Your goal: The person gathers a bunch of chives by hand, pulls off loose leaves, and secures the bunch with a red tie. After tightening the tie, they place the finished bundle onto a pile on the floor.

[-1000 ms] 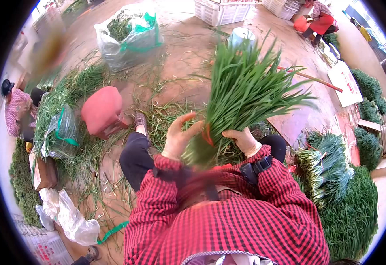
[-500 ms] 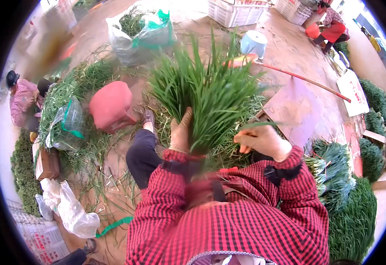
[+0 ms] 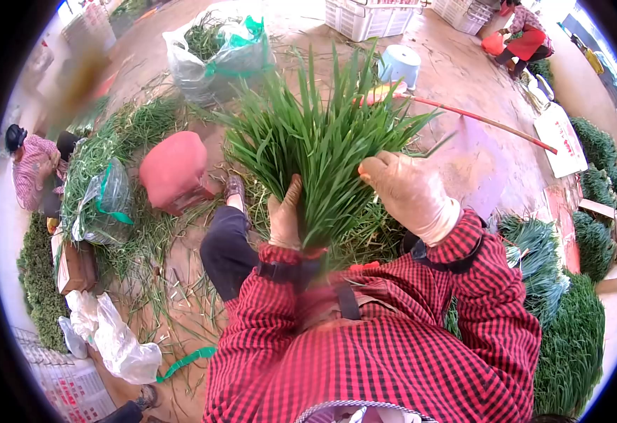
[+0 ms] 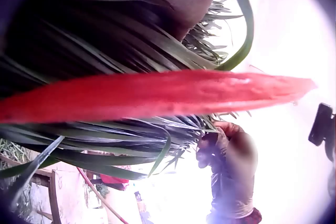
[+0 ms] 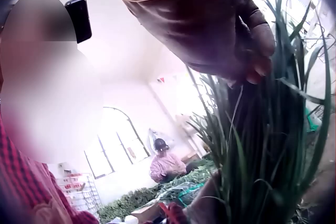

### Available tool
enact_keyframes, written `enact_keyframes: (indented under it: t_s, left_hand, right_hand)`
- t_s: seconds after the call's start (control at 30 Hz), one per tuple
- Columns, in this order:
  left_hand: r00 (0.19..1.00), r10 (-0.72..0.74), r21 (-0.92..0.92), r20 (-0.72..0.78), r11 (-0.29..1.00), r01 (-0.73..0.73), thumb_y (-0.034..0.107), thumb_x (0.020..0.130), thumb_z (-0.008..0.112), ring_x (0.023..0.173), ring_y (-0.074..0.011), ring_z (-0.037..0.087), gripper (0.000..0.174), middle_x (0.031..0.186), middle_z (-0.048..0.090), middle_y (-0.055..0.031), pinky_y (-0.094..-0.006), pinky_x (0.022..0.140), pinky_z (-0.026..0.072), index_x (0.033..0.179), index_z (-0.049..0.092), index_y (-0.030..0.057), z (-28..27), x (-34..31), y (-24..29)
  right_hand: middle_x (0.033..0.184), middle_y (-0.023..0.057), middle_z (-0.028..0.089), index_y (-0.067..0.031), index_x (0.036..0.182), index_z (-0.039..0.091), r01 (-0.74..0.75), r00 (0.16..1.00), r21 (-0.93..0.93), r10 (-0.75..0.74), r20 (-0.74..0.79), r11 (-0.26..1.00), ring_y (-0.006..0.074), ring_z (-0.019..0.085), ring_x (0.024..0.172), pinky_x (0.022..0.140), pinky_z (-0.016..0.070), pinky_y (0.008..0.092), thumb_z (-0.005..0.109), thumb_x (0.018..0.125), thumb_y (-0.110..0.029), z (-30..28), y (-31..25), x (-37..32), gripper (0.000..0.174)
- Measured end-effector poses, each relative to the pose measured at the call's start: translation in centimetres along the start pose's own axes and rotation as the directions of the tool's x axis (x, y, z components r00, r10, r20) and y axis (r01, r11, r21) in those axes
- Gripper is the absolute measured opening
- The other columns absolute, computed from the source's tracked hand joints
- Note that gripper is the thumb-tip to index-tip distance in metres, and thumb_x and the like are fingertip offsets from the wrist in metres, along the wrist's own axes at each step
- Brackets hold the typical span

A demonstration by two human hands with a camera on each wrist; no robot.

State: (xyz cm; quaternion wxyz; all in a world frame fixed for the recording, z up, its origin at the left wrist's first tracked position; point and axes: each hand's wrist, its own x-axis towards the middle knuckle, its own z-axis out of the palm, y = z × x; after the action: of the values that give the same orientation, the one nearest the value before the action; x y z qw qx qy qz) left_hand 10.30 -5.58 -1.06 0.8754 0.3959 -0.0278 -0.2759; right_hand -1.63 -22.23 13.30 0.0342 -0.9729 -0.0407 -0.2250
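A big bunch of green garlic chives [image 3: 322,141] stands upright before the person's chest, leaves fanned at the top. My gloved left hand [image 3: 285,220] grips it low on its left side, thumb up along the leaves. At the bunch's right edge, my gloved right hand [image 3: 414,194] has curled fingers and pinches at chive leaves. The right wrist view shows those fingertips [image 5: 257,69] right against the leaves, a thin blade hanging below them. Across the left wrist view runs a red strip [image 4: 157,95], close to the camera. The bunch's lower end is hidden behind the left sleeve.
Tied chive bundles [image 3: 534,257] lie at the right, beside a larger green pile [image 3: 569,345]. A red stool [image 3: 176,169], a stuffed plastic bag [image 3: 216,63] and a blue stool [image 3: 399,65] stand ahead. A red-handled broom [image 3: 478,120] lies across the littered floor. Other people sit farther off.
The bunch has swung left and more upright, with the left hand gripping it higher. My right hand let go of its lower side, drew off right, then rose to the leaves' right edge.
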Motion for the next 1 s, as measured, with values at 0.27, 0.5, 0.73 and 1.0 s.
enact_keyframes:
  t_s: [0.27,0.5,0.73,1.0]
  left_hand:
    - [0.999,0.032,0.054,-0.026,0.998,-0.031,0.023,0.089,0.073,0.086,-0.0230,0.068,0.046,0.107,0.068,-0.0137,-0.0336,0.075,0.0575,0.121,0.056,-0.0065,-0.7,-0.2,0.0]
    - [0.991,0.128,0.134,0.036,0.982,-0.131,0.017,0.092,0.070,0.094,-0.0184,0.064,0.038,0.111,0.068,-0.0085,-0.0300,0.084,0.0527,0.122,0.059,-0.0033,-0.7,-0.1,-1.6]
    - [0.992,0.096,0.086,0.077,0.991,-0.103,0.016,0.093,0.069,0.093,-0.0138,0.062,0.033,0.111,0.067,-0.0043,-0.0262,0.082,0.0504,0.121,0.062,0.0001,0.3,-1.0,-1.1]
    - [0.986,0.153,0.140,0.066,0.977,-0.161,0.013,0.093,0.069,0.092,-0.0130,0.062,0.030,0.110,0.068,-0.0045,-0.0267,0.082,0.0503,0.119,0.063,0.0000,-0.3,-0.7,-2.0]
  right_hand:
    - [0.084,-0.0043,0.062,-0.0047,0.111,0.064,-0.369,0.851,0.883,0.488,0.194,0.292,0.0041,0.054,0.069,0.060,0.0448,0.0209,0.064,0.093,-0.005,-4.3,2.5,-1.8,0.018]
    - [0.085,0.0024,0.064,-0.0118,0.111,0.069,-0.228,0.968,0.325,0.251,-0.030,0.918,0.0157,0.062,0.068,0.062,0.0507,0.0319,0.071,0.087,-0.023,-5.6,0.5,2.2,0.026]
    - [0.089,0.0094,0.062,-0.0082,0.086,0.063,-0.183,0.976,0.352,0.212,-0.044,0.918,0.0265,0.063,0.079,0.072,0.0513,0.0346,0.067,0.087,-0.018,-1.3,2.6,1.8,0.010]
    - [0.067,0.0024,0.058,-0.0062,0.107,0.067,-0.299,0.954,0.492,0.243,0.177,0.818,0.0081,0.053,0.059,0.061,0.0467,0.0240,0.073,0.085,-0.019,-7.4,0.0,2.3,0.026]
